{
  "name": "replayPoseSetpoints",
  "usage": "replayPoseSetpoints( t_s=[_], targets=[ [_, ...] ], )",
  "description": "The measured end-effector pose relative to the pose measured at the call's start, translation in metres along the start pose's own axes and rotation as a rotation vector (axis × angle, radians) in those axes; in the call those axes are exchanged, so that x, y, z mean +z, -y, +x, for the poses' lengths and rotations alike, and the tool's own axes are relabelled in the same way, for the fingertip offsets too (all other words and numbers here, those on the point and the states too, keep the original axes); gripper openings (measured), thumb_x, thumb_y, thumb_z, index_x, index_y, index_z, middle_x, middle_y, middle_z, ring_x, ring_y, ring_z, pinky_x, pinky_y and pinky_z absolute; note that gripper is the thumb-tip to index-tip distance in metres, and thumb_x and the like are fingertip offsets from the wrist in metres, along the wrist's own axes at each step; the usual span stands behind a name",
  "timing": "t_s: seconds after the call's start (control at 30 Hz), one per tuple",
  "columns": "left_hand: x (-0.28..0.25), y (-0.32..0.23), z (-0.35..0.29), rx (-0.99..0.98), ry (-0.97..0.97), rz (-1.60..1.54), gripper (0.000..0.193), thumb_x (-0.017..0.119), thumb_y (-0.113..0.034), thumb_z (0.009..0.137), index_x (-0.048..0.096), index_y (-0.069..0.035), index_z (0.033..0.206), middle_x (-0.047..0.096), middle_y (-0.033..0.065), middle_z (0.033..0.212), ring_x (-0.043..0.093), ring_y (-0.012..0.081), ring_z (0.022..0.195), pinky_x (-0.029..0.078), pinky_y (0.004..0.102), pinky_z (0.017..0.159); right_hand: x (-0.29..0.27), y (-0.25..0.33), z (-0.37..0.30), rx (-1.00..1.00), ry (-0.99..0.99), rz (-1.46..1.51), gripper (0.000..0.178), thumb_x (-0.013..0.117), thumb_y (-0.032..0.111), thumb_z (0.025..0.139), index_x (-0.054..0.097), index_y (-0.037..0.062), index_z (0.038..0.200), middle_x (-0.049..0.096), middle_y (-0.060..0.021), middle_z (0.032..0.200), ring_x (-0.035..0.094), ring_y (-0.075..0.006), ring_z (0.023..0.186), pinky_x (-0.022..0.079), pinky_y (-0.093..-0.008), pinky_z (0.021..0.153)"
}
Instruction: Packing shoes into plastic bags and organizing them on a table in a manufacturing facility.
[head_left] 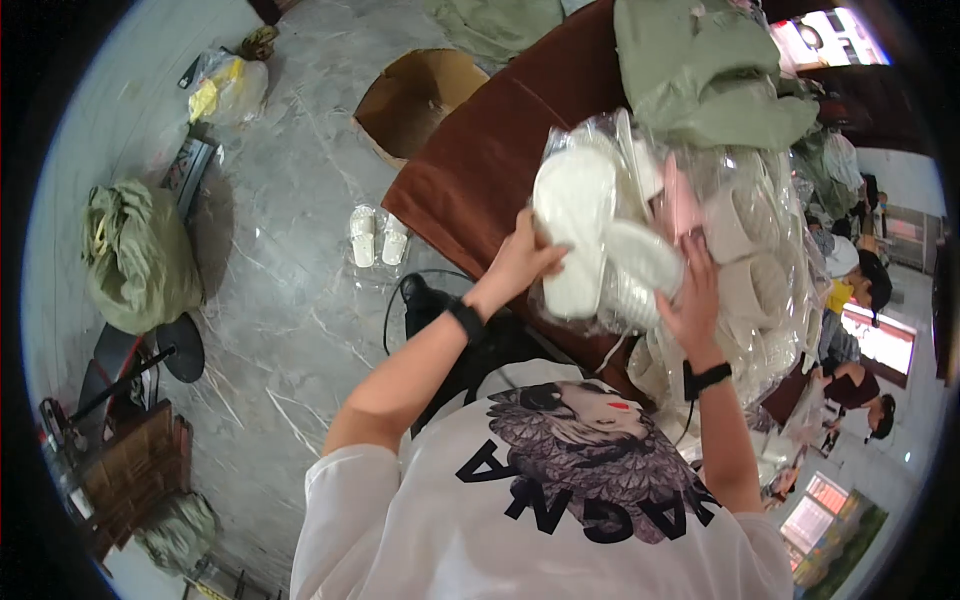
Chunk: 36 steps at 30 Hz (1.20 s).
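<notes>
A pair of white slippers in clear plastic wrap is up in front of me, at the edge of a brown-covered surface. One slipper [576, 225] shows its flat sole side, and its mate [645, 262] lies to the right of it. My left hand [518, 262] grips the left slipper's edge, thumb on the near face. Curled at the right side of the pair is my right hand [692, 300], its thumb by the wrap; part of its grip is hidden. Beyond it lie a pink slipper [680, 197] and several cream slippers [757, 290] in clear plastic.
The brown cloth [465, 165] covers the surface ahead. An open cardboard box [372, 105] stands on the floor past it. Another wrapped white pair [364, 236] lies on the grey floor. Green sacks [140, 255] rest at left and far right. Other people [862, 285] are at right.
</notes>
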<state>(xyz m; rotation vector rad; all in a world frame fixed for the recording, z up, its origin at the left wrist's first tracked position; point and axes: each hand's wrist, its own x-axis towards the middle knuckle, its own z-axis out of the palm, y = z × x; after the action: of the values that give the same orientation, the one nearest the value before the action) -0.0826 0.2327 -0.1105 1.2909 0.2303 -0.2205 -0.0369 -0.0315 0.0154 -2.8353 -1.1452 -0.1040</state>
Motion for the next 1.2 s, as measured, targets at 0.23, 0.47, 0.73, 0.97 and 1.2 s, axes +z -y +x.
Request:
replayPoseSetpoints(
  t_s=[0.23, 0.47, 0.73, 0.97, 1.2],
  targets=[
    [0.007, -0.023, 0.093, 0.182, -0.128, 0.179, 0.062, 0.068, -0.015, 0.081, 0.034, 0.001, 0.131, 0.063, 0.0119, 0.083, 0.062, 0.0171, 0.068, 0.051, 0.031, 0.062, 0.004, -0.038, 0.045, 0.18, -0.133, 0.22, 0.072, 0.07, 0.015, 0.076, 0.037, 0.0008, 0.138, 0.037, -0.0163, 0.144, 0.036, -0.0347, 0.132, 0.032, -0.0398, 0.107],
    [-0.006, -0.015, 0.062, 0.083, -0.064, 0.071, 0.069, 0.06, -0.008, 0.09, 0.019, 0.0, 0.144, 0.06, 0.0098, 0.097, 0.059, 0.0124, 0.077, 0.048, 0.0235, 0.064, -0.081, 0.016, -0.016, 0.087, -0.061, 0.367, 0.048, 0.068, 0.012, 0.076, 0.058, 0.0088, 0.123, 0.047, -0.0137, 0.136, 0.045, -0.0324, 0.124, 0.036, -0.0424, 0.104],
    [-0.044, -0.011, -0.016, 0.015, -0.35, 0.116, 0.037, 0.052, -0.011, 0.095, 0.046, 0.0, 0.13, 0.062, 0.0063, 0.09, 0.055, 0.0092, 0.073, 0.046, 0.0217, 0.063, 0.0, 0.054, -0.156, 0.337, 0.266, 0.562, 0.017, 0.065, 0.008, 0.079, 0.064, 0.0079, 0.096, 0.06, -0.008, 0.077, 0.06, -0.0259, 0.069, 0.049, -0.0352, 0.059],
    [-0.147, 0.078, -0.117, -0.163, -0.724, 0.182, 0.021, 0.051, -0.013, 0.096, 0.063, -0.005, 0.111, 0.064, 0.0031, 0.083, 0.06, 0.0103, 0.07, 0.046, 0.0232, 0.059, 0.086, 0.103, -0.105, -0.003, 0.559, 0.466, 0.031, 0.065, 0.016, 0.08, 0.058, 0.0108, 0.11, 0.059, -0.0061, 0.081, 0.061, -0.0249, 0.076, 0.051, -0.0345, 0.063],
    [-0.249, 0.257, -0.234, -0.531, -0.573, 0.663, 0.029, 0.066, -0.021, 0.084, 0.065, -0.008, 0.11, 0.067, 0.0184, 0.097, 0.065, 0.0319, 0.091, 0.05, 0.0386, 0.078, 0.169, 0.199, -0.021, -0.027, 0.709, 0.557, 0.03, 0.061, 0.016, 0.084, 0.055, 0.0078, 0.112, 0.06, -0.013, 0.09, 0.061, -0.0305, 0.088, 0.051, -0.0399, 0.074]
  ],
)
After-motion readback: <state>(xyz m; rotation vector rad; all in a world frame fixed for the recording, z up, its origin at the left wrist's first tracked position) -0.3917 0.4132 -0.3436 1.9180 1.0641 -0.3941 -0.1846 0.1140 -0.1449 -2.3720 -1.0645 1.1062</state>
